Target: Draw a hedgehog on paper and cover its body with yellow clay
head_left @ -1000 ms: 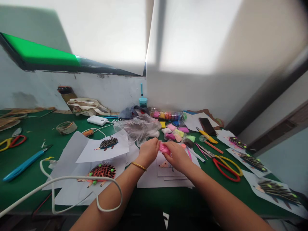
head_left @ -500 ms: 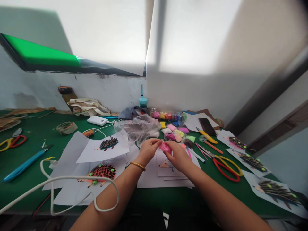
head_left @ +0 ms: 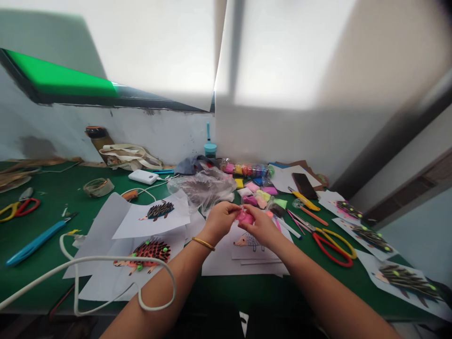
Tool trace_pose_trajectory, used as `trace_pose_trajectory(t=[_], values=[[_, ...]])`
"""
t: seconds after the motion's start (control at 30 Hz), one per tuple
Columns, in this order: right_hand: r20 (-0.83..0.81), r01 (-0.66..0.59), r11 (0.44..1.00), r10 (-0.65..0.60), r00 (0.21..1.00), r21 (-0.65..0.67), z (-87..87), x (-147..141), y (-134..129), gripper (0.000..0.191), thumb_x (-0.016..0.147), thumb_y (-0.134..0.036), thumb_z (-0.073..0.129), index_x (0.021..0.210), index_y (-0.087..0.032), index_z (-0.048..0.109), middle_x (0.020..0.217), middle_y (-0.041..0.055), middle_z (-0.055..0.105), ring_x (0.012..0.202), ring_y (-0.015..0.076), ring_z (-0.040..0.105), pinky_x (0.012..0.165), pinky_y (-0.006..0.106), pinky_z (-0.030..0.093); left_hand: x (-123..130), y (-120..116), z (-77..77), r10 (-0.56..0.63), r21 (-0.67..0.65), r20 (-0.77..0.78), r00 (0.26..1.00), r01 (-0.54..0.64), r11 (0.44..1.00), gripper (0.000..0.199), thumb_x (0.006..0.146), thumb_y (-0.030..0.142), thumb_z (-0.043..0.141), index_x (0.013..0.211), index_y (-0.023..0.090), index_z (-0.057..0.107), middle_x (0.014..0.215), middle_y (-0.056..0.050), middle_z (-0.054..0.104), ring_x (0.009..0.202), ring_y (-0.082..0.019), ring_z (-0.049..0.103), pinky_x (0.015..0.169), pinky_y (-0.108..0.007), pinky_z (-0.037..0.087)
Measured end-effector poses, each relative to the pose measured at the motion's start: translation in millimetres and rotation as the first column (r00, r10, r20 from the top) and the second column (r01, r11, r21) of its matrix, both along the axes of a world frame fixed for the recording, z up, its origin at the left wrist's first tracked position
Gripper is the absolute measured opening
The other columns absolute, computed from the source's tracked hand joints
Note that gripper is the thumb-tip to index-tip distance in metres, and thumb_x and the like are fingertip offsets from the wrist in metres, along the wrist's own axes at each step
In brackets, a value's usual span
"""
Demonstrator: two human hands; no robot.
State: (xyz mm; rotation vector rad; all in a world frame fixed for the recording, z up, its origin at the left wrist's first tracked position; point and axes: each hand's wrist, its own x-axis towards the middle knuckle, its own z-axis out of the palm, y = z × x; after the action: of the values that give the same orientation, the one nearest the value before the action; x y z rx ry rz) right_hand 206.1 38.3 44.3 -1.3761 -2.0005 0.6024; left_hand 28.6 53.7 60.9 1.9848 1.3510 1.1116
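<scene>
A small pink packet point(head_left: 245, 216) is pinched between my two hands, above the white sheets at the centre. My left hand point(head_left: 221, 219) grips its upper left edge, with a gold bangle on the wrist. My right hand point(head_left: 262, 226) holds its right side, fingers closed on it. Just below lies a hedgehog drawing point(head_left: 250, 241) with a peach face and blue outlined body, resting on stacked white paper point(head_left: 221, 263). Behind the hands are several coloured clay packets point(head_left: 261, 201) and a crumpled clear plastic bag point(head_left: 205, 186).
Red and yellow scissors point(head_left: 334, 245), an orange-yellow cutter point(head_left: 304, 199) and a phone point(head_left: 304, 185) lie right. Finished hedgehog pictures point(head_left: 399, 280) line the right edge; others point(head_left: 150, 254) lie left under a white cable point(head_left: 106, 259). A blue tool point(head_left: 38, 242) sits far left.
Both hands and the pink packet have shifted slightly right and up. The right hand has uncovered more of the hedgehog drawing's body.
</scene>
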Motion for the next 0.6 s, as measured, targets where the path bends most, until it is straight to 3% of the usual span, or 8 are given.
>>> trace_pose_trajectory(t=[0.3,0.47,0.6], values=[[0.058,-0.001,0.992,-0.006,0.998,0.125,6.9,1.7,-6.4,0.033,0.089,-0.036,0.059,0.120,-0.024,0.061,0.112,0.0054,0.066,0.104,0.0226,0.060,0.089,0.036,0.047,3.8,2.3,-8.5,0.029,-0.093,0.215,0.976,-0.009,0.996,0.015,0.079,0.019,0.064,0.087,0.022,0.076,0.084,-0.001,0.075,0.075,-0.016,0.066,0.069,-0.025,0.050],[0.083,0.030,0.994,-0.039,0.996,0.109,4.7,2.5,-6.6,0.036,0.091,-0.041,0.057,0.121,-0.024,0.060,0.117,0.0067,0.065,0.107,0.0239,0.060,0.089,0.036,0.047,-0.6,4.8,-8.1,0.055,-0.108,0.150,0.987,-0.039,0.993,0.020,0.083,0.035,0.062,0.086,0.020,0.076,0.079,-0.001,0.074,0.069,-0.016,0.064,0.065,-0.026,0.047],[0.205,0.039,0.995,-0.056,0.977,0.087,-4.7,2.9,2.1,0.042,0.089,-0.042,0.058,0.126,-0.022,0.059,0.119,0.0100,0.066,0.110,0.0271,0.060,0.090,0.039,0.047,-7.8,7.1,-4.7,0.128,-0.096,0.064,0.990,-0.122,0.988,0.042,0.090,0.049,0.049,0.072,0.017,0.069,0.064,-0.001,0.065,0.061,-0.015,0.058,0.058,-0.026,0.041]])
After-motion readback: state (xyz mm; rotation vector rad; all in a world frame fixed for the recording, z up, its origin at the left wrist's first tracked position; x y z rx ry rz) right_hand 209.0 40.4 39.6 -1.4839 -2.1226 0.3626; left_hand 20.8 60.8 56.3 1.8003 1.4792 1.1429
